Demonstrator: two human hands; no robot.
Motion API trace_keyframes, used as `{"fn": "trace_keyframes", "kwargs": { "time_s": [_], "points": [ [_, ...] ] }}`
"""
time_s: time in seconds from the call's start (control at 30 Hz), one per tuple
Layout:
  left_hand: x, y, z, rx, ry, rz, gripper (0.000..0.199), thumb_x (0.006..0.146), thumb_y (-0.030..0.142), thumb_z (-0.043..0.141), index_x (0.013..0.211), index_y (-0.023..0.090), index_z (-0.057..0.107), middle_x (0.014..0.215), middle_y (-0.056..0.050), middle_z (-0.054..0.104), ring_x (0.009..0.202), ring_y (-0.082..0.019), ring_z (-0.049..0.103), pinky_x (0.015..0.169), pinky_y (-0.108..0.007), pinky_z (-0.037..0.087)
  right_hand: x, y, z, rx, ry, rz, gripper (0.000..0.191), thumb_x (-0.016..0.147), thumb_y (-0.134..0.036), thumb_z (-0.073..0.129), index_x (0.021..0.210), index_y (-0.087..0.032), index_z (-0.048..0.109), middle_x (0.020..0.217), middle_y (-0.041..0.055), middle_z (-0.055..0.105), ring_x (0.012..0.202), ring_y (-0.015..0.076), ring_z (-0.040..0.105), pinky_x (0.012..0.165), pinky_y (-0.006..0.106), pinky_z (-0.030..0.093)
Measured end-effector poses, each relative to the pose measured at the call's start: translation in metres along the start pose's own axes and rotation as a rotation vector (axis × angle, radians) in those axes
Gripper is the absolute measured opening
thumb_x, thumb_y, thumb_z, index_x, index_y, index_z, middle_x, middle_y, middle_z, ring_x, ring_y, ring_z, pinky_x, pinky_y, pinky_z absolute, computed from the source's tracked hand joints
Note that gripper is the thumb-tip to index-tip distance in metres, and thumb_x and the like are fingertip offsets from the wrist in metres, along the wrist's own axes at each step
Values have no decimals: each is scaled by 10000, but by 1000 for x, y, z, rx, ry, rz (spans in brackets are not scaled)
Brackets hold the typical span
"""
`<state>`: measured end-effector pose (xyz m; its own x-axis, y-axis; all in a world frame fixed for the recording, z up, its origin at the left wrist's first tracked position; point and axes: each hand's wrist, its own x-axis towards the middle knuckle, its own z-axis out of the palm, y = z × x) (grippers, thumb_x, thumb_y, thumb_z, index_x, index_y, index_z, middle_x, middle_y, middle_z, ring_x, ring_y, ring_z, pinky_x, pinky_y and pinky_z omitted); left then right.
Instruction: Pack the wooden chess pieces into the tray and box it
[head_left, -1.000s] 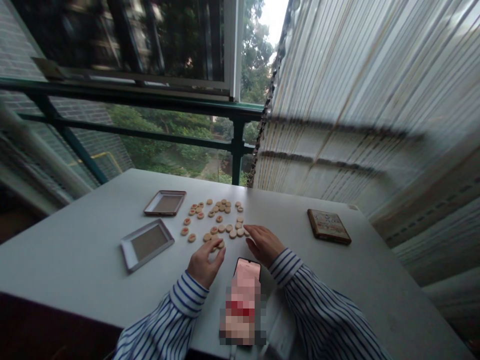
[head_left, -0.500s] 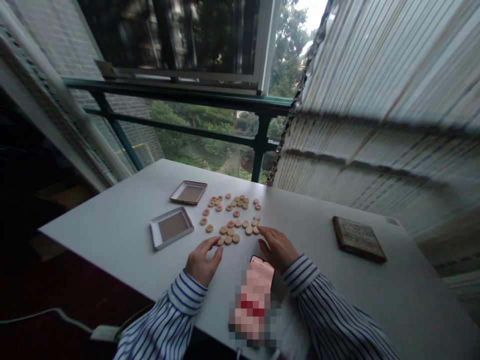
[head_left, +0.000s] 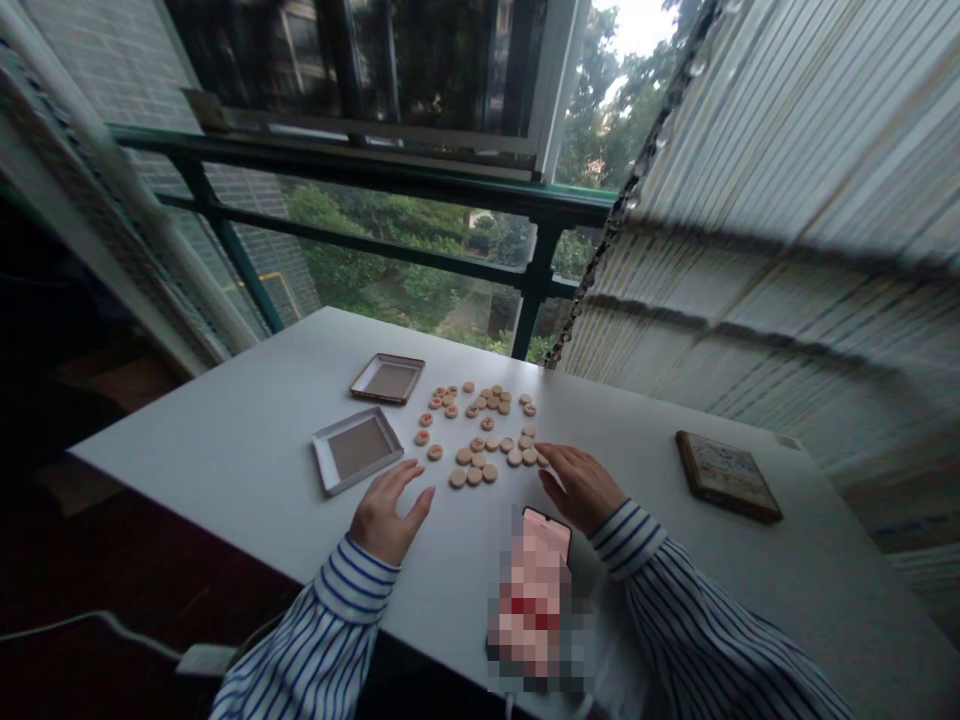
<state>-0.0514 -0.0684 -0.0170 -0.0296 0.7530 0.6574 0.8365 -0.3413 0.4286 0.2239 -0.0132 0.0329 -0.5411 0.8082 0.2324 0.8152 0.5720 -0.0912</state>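
Note:
Several round wooden Chinese chess pieces [head_left: 487,424] lie spread over the middle of the white table [head_left: 225,430]; some show red characters, others look plain. My left hand [head_left: 386,512] hovers left of a cluster of plain pieces [head_left: 475,475], its fingers apart and nothing in them. At the right side of the spread, the fingertips of my right hand [head_left: 581,487] are at a piece [head_left: 543,460] that they partly cover. The thumb of that hand stands apart from the fingers.
Two shallow open box halves [head_left: 358,452] sit left of the pieces. A phone [head_left: 541,575], partly pixelated, lies between my forearms. Far right is a brown patterned box [head_left: 727,475]. Behind the table are a green railing [head_left: 375,235] and a striped curtain [head_left: 787,200].
My left hand has drawn back left from the nearest plain piece, its fingers opening wider. My right hand stays by the right-hand pieces, where another piece now shows at its fingertips. The view has shifted slightly.

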Motion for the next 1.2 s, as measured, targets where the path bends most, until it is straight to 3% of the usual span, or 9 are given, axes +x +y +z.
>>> {"fn": "trace_keyframes", "kwargs": {
  "time_s": [0.33, 0.87, 1.2],
  "points": [
    [-2, -13, -24, 57, 67, -65, 246, 745, 301, 548, 937, 152, 586, 1009, -109, 621, 928, -210, 581, 834, -372, 467, 26, -14, -3, -33, -60, -106, 345, 822, -212, 392, 1151, -152, 476, 1110, 108, 574, 1007, 196, 522, 823, 336, 402],
    [-9, -54, -52, 200, 252, -233, 281, 732, 334, 544, 944, 157, 594, 1028, -106, 617, 933, -228, 578, 841, -368, 456, 58, -40, -5, 7, -141, -240, 332, 831, -224, 381, 1144, -169, 478, 1063, 92, 596, 981, 190, 521, 801, 321, 370],
    [-23, -77, -55, 292, 124, -363, 359, 763, 389, 474, 1016, 148, 555, 1046, -126, 608, 943, -255, 574, 810, -378, 463, 81, -69, 9, 4, -222, -310, 311, 827, -239, 392, 1110, -184, 509, 1023, 97, 612, 941, 199, 539, 745, 318, 374]
  ]
}}
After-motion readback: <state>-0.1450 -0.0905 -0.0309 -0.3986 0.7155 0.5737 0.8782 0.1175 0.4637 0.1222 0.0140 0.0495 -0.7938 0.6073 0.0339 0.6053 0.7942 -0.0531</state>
